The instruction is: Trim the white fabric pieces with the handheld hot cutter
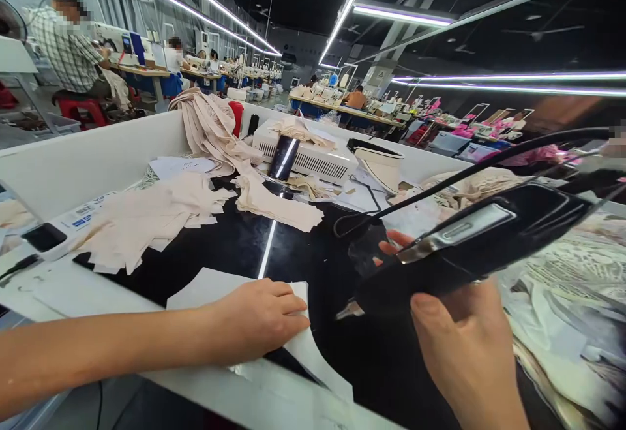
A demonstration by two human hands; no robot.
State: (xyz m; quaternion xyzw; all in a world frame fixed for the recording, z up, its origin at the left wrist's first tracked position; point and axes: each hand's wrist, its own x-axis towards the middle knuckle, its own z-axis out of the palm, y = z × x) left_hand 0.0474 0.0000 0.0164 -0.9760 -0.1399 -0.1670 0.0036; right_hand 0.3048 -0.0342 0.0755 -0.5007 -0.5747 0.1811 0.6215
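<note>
My left hand (267,316) presses on a white, curved flat piece (210,288), its fingers curled and close together near the right edge. Whether that piece is paper or cloth I cannot tell. In my right hand (469,338) is a black corded hand tool (469,241) with a silver plate on its side. Its small metal tip (351,310) points left and down, a short way right of the white piece. The fingers wrap around the tool, partly hidden behind it. Beneath lies a glossy black work surface (391,358).
Stacked beige cloth pieces (156,208) lie at left, with another beige stack (278,205) ahead. Behind stand a black cylinder (283,156) and a white vented box (313,153). Patterned fabric (562,306) heaps up at right. The tool's black cable (440,179) arches overhead. People sew farther back.
</note>
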